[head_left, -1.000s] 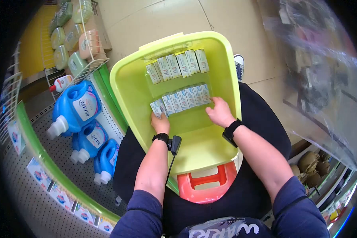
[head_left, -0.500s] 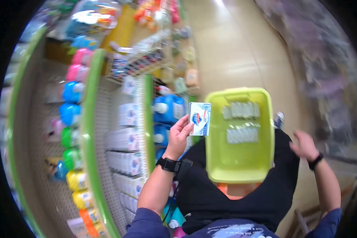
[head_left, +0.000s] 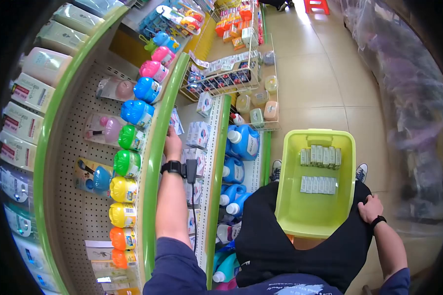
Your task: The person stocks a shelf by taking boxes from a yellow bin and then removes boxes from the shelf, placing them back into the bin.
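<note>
My left hand [head_left: 173,144] reaches into the shelf under a green edge, its fingers partly hidden, and holds a white and blue soap box [head_left: 176,121]. Stacked white soap boxes [head_left: 198,134] stand just to its right on the same shelf. On my right thigh rests my right hand [head_left: 371,208], loosely curled, with its fingertips partly turned from view. Between my legs is a yellow-green basket [head_left: 316,221]. Inside it lie two rows of small boxes, an upper row [head_left: 320,156] and a lower row [head_left: 318,185].
Colourful round containers [head_left: 131,137] line the upper shelf edge. Blue bottles [head_left: 243,142] fill the lower shelf at right. A wire rack [head_left: 226,84] with packets is ahead. Plastic-covered goods [head_left: 403,98] stand along the right side, and a red stool [head_left: 317,6] is far ahead.
My left hand has moved left with the soap box, from beside the basket to the shelf. My right hand has come down onto my thigh. The view has shifted.
</note>
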`<state>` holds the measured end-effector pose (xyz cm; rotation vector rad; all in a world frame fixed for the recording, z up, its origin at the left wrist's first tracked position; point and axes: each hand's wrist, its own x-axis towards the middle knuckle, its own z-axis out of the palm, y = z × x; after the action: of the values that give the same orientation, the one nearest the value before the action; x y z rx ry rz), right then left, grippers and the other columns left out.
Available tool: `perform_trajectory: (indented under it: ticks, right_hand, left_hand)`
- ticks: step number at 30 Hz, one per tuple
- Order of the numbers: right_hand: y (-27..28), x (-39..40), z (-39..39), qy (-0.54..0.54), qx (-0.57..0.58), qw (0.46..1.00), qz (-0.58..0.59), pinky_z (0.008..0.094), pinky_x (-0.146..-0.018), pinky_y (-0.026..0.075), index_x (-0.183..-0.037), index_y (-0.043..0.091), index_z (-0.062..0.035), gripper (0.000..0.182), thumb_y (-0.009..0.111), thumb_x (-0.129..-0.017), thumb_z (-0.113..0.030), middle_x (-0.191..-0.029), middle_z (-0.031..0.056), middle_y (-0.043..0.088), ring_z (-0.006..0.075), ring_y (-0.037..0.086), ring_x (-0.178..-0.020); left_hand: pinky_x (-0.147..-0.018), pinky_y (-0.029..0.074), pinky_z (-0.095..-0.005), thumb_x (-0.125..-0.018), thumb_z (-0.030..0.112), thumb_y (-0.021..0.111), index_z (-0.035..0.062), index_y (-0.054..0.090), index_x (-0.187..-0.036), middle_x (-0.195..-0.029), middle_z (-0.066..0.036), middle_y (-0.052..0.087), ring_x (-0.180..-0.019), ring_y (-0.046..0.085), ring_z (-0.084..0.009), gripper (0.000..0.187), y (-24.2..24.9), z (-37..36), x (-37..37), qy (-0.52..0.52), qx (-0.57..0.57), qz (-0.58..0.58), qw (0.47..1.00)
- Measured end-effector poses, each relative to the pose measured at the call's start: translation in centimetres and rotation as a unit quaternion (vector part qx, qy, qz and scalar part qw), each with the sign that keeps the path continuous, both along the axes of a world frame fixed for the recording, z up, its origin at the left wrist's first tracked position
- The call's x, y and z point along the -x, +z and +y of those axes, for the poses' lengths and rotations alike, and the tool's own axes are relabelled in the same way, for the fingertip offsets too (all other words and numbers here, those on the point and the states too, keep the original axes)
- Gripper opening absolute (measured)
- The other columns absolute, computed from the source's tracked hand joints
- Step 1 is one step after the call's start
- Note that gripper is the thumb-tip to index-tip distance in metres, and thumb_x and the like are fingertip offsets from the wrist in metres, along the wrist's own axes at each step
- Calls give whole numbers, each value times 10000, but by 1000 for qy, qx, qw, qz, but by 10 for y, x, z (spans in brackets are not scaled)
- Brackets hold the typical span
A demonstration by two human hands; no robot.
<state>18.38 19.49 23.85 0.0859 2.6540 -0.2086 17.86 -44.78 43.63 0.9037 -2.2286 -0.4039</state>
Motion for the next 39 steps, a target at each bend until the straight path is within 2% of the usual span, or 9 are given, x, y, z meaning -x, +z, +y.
perform_trajectory:
  ticks: [5, 14, 18, 23, 24, 28, 32, 36, 39]
  right_hand:
    - [0, 14, -2, -35, -22, 999, -19, 420, -864, 481, -972, 621, -12, 368, 574, -769, -316, -1024, 180, 575, 343, 580, -968]
    - [0, 30, -19, -30, -5, 999, -11, 430, -833, 479, -857, 625, -12, 287, 586, -746, -274, -976, 182, 575, 345, 578, -929]
    - [-3, 31, -22, -24, -8, 1000, -5, 431, -833, 480, -860, 630, -15, 288, 588, -745, -277, -963, 179, 583, 344, 579, -928]
    - [-2, 25, -20, -5, -6, 1000, 9, 430, -834, 489, -884, 641, -6, 323, 590, -750, -296, -965, 185, 600, 343, 590, -929]
    - [5, 26, -23, -12, -21, 1000, 0, 435, -829, 498, -881, 650, -6, 344, 570, -752, -315, -969, 201, 619, 351, 601, -936]
    - [13, 26, -18, -9, -43, 996, -73, 421, -876, 493, -988, 700, -32, 467, 511, -756, -391, -1046, 206, 642, 330, 614, -997]
    - [6, 21, -14, -15, -53, 996, -75, 410, -899, 483, -1073, 675, -45, 519, 492, -784, -436, -1157, 209, 603, 323, 593, -1067]
    - [10, 12, -4, -12, -26, 996, -82, 406, -909, 476, -1093, 665, -31, 539, 483, -789, -436, -1172, 212, 593, 324, 584, -1083]
    - [1, 3, -6, -2, -56, 997, -45, 401, -926, 465, -1084, 671, -32, 539, 468, -803, -444, -1163, 173, 609, 297, 566, -1114]
  left_hand:
    - [-970, 414, -387, -893, 210, 602, -71, 512, -1235, -1223, -234, 568, -1146, 543, -334, 451, -25, -54, -8, 66, -30, -74, 995]
    - [-903, 465, -369, -875, 231, 633, -59, 541, -1220, -1130, -235, 628, -1059, 610, -318, 460, -106, -156, -12, -75, -129, -169, 974]
    - [-876, 476, -341, -870, 220, 641, -60, 553, -1211, -1110, -211, 643, -1019, 623, -274, 450, -96, -140, -7, -73, -252, -141, 955]
    - [-856, 475, -309, -886, 163, 606, -66, 556, -1193, -1073, -168, 655, -957, 620, -215, 385, -100, -141, -8, -124, -157, -137, 970]
    - [-862, 472, -324, -882, 156, 603, -55, 567, -1171, -1081, -161, 651, -971, 614, -213, 360, -84, -122, -6, -177, -249, -137, 942]
    - [-903, 456, -347, -850, 203, 645, -72, 524, -1224, -1127, -206, 630, -1036, 600, -269, 480, -102, -132, 2, -115, -205, -127, 964]
    - [-1009, 379, -409, -852, 176, 610, -87, 460, -1274, -1260, -266, 522, -1136, 517, -391, 520, -90, -90, 14, 29, -18, -129, 991]
    - [-1078, 287, -471, -807, 57, 555, -59, 503, -1199, -1216, -227, 528, -1200, 438, -398, 412, -64, 39, 15, -187, 195, -9, 963]
    - [-1041, 345, -484, -711, 40, 564, -10, 554, -1149, -1132, -222, 566, -1127, 502, -397, 441, -88, 178, 4, -375, 179, 30, 909]
